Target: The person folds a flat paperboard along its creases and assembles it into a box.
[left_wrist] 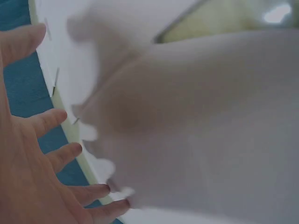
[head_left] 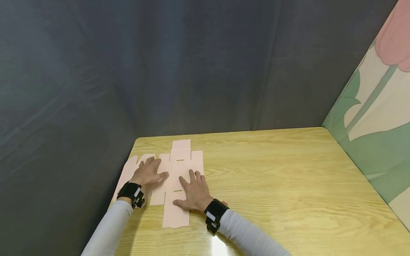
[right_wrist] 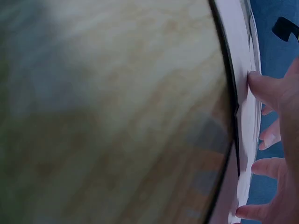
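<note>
A flat, pale pink cardboard box blank [head_left: 180, 154] with flaps, slots and crease lines lies unfolded at the left end of the table. My left hand [head_left: 148, 174] is over its left panels, fingers spread, thumb pointing right. In the left wrist view the fingers [left_wrist: 65, 156] stretch out over the pale sheet and cast a shadow on it. My right hand [head_left: 196, 192] rests on the middle and lower right panels with fingers spread. From the right wrist, its fingertips [right_wrist: 254, 79] show right at the cardboard's surface. Neither hand grips anything.
The wood-grain table [head_left: 272, 177] extends far to the right of the cardboard. A dark curtain [head_left: 208, 71] hangs along the back and left sides. On the right stands a panel with a tulip pattern [head_left: 378, 117]. Both wrists wear black straps [head_left: 216, 210] with small devices.
</note>
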The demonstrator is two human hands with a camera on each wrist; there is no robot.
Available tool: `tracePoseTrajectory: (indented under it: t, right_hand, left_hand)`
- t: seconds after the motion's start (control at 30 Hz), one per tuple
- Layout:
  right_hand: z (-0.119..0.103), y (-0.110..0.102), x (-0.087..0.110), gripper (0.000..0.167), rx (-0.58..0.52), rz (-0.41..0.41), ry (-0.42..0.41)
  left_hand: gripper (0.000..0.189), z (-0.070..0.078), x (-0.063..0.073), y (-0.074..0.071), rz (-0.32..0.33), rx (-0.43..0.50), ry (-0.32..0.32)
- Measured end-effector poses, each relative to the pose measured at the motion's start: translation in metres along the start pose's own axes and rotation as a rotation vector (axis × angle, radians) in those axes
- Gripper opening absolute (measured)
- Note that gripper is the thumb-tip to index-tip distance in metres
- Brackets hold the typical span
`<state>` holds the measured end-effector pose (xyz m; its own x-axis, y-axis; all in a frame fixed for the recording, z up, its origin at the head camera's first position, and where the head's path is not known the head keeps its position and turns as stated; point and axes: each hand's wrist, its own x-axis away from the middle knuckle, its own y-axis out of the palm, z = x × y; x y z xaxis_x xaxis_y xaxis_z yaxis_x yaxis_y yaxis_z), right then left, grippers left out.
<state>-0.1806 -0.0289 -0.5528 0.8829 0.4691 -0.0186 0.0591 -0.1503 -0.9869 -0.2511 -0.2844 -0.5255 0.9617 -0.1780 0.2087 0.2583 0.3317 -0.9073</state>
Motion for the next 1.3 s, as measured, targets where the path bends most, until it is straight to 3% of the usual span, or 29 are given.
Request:
tracePoseTrajectory:
  t: [0.3,0.83,1.03,1.3]
  right_hand:
    - [0.012,-0.009,0.003,0.095,-0.007,-0.083,0.017]
    - [0.060,-0.021,0.020,0.091,-0.130,-0.126,-0.025]
    - [0.067,-0.025,0.024,0.086,-0.166,-0.119,-0.022]
    - [0.078,-0.022,0.025,0.080,-0.218,-0.044,0.006]
  left_hand:
    - [0.086,0.004,0.010,0.011,0.036,-0.069,0.018]
    - [0.084,0.035,0.021,0.027,0.057,-0.154,0.064]
    - [0.086,0.044,0.028,0.029,0.060,-0.192,0.079]
    - [0.086,0.054,0.036,0.035,0.067,-0.233,0.093]
